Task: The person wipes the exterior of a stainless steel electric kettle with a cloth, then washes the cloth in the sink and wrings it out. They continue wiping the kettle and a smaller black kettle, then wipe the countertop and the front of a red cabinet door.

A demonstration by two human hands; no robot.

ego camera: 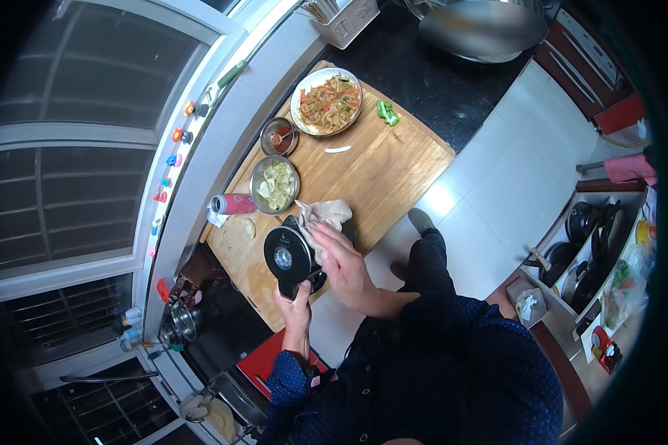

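Before me, my left hand [295,306] grips the lower end of a black kitchen appliance [285,256] with a round top and a silvery centre. My right hand [342,270] presses a beige cloth [328,214] against the appliance's right side, its fingers stretched along the cloth. Both are over the near part of a wooden cutting board [384,172]. Just beyond the appliance stands a metal bowl [297,189] of pale sliced vegetable. The underside of the appliance is hidden.
On the board are a plate [359,105] of shredded vegetables, a small metal bowl [264,139] with red sauce and a spoon, a green pepper piece [387,113] and a white strip [338,149]. A pink bottle [239,203] lies by the left edge. A wok [481,30] is at the top right.
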